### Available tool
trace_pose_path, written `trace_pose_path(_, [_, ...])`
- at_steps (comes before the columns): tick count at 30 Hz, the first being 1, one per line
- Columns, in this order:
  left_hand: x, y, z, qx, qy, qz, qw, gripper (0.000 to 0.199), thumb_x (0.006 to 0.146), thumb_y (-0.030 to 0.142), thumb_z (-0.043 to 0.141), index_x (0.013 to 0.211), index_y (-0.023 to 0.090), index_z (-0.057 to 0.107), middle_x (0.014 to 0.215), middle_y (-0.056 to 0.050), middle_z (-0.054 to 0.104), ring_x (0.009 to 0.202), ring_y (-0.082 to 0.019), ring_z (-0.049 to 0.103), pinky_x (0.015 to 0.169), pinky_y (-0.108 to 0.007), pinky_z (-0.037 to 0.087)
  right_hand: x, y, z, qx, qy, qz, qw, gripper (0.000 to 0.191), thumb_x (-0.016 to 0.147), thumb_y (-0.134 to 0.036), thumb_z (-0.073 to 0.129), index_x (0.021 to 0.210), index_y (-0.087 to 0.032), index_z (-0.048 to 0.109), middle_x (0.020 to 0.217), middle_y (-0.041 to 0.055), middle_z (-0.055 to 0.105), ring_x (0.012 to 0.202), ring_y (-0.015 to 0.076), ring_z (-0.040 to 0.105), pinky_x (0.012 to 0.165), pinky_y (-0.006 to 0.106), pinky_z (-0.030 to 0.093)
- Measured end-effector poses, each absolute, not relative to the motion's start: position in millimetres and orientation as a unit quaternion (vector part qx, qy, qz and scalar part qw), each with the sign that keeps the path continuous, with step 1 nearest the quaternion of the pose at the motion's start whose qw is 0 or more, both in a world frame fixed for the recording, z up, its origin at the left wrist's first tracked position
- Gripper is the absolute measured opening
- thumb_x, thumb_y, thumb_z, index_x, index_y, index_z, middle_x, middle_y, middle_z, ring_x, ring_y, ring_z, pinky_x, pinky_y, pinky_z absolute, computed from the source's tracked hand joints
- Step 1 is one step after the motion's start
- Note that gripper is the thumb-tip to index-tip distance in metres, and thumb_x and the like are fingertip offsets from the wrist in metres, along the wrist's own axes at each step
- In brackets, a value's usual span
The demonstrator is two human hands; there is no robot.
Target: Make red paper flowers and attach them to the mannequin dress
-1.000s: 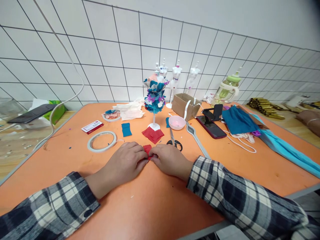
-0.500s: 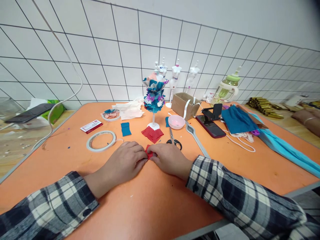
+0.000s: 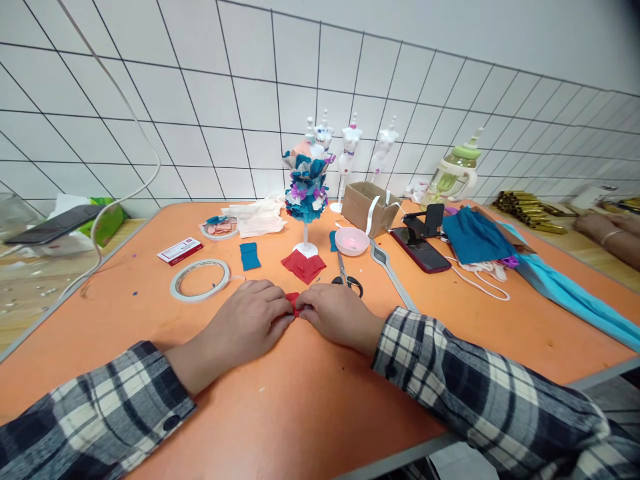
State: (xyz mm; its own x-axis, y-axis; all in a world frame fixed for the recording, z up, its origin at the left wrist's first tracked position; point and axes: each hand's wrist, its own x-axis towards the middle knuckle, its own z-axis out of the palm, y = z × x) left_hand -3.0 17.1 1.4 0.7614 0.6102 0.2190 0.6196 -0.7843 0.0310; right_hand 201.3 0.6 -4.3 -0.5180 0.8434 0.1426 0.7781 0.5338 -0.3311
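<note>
Red material [image 3: 293,304], pinched between left hand [image 3: 250,317] and right hand [image 3: 340,317], seems only partly shaped, with flat red sheets [image 3: 303,269] left on its far side.

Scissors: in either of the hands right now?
No, the scissors lie on the orange table beyond the right hand, while it and the left hand hold a small red piece.
</note>
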Motion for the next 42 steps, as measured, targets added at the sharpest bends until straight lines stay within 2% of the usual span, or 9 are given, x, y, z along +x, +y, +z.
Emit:
trace_pose_path(5, [-3, 17, 1, -0.938, -0.326, -0.112, 0.018, 0.024, 0.095, 0.029, 0.049, 0.087, 0.022, 0.071, 0.084, -0.004, 0.068, 0.085, -0.023, 0.059, 0.074, -0.039, 0.039, 201, 1, -5, -0.476, -0.862, 0.117, 0.131, 0.016, 0.095, -0.027, 0.056, 0.091, -0.021, 0.07, 0.086, 0.0018, 0.067, 0.081, 0.0158, 0.06, 0.066, 0.027, 0.033])
trace_pose_path(12, [-3, 17, 1, -0.94, -0.318, -0.122, -0.006, 0.022, 0.094, 0.026, 0.05, 0.086, 0.022, 0.07, 0.084, -0.003, 0.068, 0.084, -0.022, 0.059, 0.074, -0.037, 0.04, 201, 2, -10, -0.474, -0.858, 0.122, 0.158, 0.014, 0.094, -0.027, 0.058, 0.1, -0.021, 0.07, 0.093, 0.0023, 0.07, 0.087, 0.0165, 0.061, 0.07, 0.027, 0.036])
trace_pose_path(19, [-4, 16, 2, -0.939, -0.319, -0.126, 0.032, 0.018, 0.094, 0.029, 0.052, 0.088, 0.021, 0.068, 0.084, -0.004, 0.069, 0.085, -0.023, 0.06, 0.074, -0.039, 0.039, 201, 1, -7, -0.475, -0.862, 0.1, 0.147, 0.012, 0.093, -0.025, 0.058, 0.087, -0.021, 0.067, 0.084, 0.0007, 0.066, 0.08, 0.0154, 0.059, 0.063, 0.027, 0.031])
trace_pose_path(25, [-3, 17, 2, -0.941, -0.305, -0.132, 0.059, 0.02, 0.094, 0.028, 0.052, 0.088, 0.022, 0.07, 0.084, -0.004, 0.069, 0.084, -0.023, 0.061, 0.073, -0.039, 0.039, 201, -1, -5, -0.477, -0.866, 0.073, 0.131, 0.017, 0.095, -0.029, 0.055, 0.089, -0.021, 0.069, 0.089, 0.0021, 0.067, 0.081, 0.0163, 0.06, 0.061, 0.027, 0.028])
trace_pose_path(30, [-3, 17, 2, -0.943, -0.299, -0.138, 0.057, 0.021, 0.094, 0.027, 0.052, 0.086, 0.021, 0.071, 0.083, -0.004, 0.069, 0.082, -0.022, 0.06, 0.071, -0.038, 0.038, 201, -4, -2, -0.485, -0.861, 0.062, 0.142, 0.015, 0.094, -0.031, 0.055, 0.101, -0.025, 0.068, 0.092, -0.0001, 0.07, 0.085, 0.0169, 0.062, 0.06, 0.028, 0.028])
trace_pose_path(35, [-3, 16, 2, -0.944, -0.292, -0.14, 0.068, 0.023, 0.095, 0.028, 0.05, 0.085, 0.021, 0.07, 0.081, -0.004, 0.068, 0.08, -0.022, 0.059, 0.071, -0.038, 0.038, 199, -6, 0, -0.479, -0.866, 0.035, 0.141, 0.018, 0.094, -0.033, 0.055, 0.094, -0.024, 0.071, 0.091, 0.0007, 0.069, 0.088, 0.0175, 0.062, 0.064, 0.029, 0.033])
trace_pose_path(42, [-2, 16, 2, -0.943, -0.291, -0.144, 0.077, 0.021, 0.095, 0.029, 0.051, 0.087, 0.02, 0.069, 0.081, -0.004, 0.068, 0.08, -0.022, 0.06, 0.072, -0.038, 0.039, 198, -3, -2, -0.477, -0.869, 0.03, 0.124, 0.021, 0.095, -0.031, 0.052, 0.089, -0.022, 0.07, 0.086, 0.0019, 0.068, 0.081, 0.0167, 0.061, 0.06, 0.029, 0.028])
